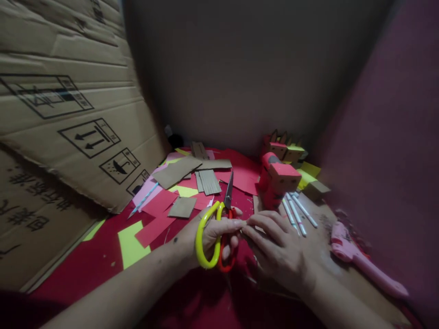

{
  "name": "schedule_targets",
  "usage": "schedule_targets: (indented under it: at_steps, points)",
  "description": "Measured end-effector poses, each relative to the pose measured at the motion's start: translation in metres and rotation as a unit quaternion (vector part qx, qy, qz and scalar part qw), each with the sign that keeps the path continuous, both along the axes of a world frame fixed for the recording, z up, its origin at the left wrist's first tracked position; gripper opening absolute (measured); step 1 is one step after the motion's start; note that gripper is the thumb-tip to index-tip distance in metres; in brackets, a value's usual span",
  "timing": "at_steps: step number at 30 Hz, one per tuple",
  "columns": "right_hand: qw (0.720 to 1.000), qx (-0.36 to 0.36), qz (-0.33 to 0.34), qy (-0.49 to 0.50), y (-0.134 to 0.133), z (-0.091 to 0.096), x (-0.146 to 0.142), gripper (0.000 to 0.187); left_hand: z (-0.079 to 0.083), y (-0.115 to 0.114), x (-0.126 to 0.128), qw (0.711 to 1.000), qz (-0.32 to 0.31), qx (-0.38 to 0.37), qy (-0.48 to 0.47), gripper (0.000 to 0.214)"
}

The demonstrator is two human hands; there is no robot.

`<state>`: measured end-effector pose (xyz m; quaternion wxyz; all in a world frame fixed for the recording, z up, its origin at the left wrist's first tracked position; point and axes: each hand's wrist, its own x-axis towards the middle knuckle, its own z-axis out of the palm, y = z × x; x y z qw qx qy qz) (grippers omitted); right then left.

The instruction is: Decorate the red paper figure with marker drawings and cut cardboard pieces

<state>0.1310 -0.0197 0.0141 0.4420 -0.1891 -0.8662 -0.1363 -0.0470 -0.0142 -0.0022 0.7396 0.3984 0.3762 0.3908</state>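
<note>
My left hand [219, 230] is closed around a pair of scissors [228, 196] with one yellow and one red handle. Their blades point away from me. My right hand [277, 246] has its fingers bent and pressed together, meeting the left thumb and fingertips. Anything pinched there is too small or hidden to make out. Just beyond the hands lie a small cardboard square [183, 207] and pieces of red paper [157, 230]. A red paper-and-cardboard animal figure [279, 180] stands past my right hand.
A big cardboard panel [68, 105] rises at the left. Cardboard strips [178, 171] and yellow paper [132, 244] litter the red surface. To the right are several white markers [297, 212], a pink glue gun [363, 260] and more figures [284, 148] by the wall.
</note>
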Motion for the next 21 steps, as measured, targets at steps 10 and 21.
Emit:
schedule_targets:
  at_steps: [10, 21]
  points:
    - [0.996, 0.029, 0.020, -0.082, -0.006, -0.003, -0.001, 0.024, 0.008, -0.005, 0.001, 0.998, 0.045, 0.006, -0.036, 0.037]
    - [0.983, -0.175, -0.026, 0.041, -0.007, 0.005, 0.001, 0.034, 0.012, -0.007, -0.002, 0.993, 0.100, 0.063, -0.010, 0.017]
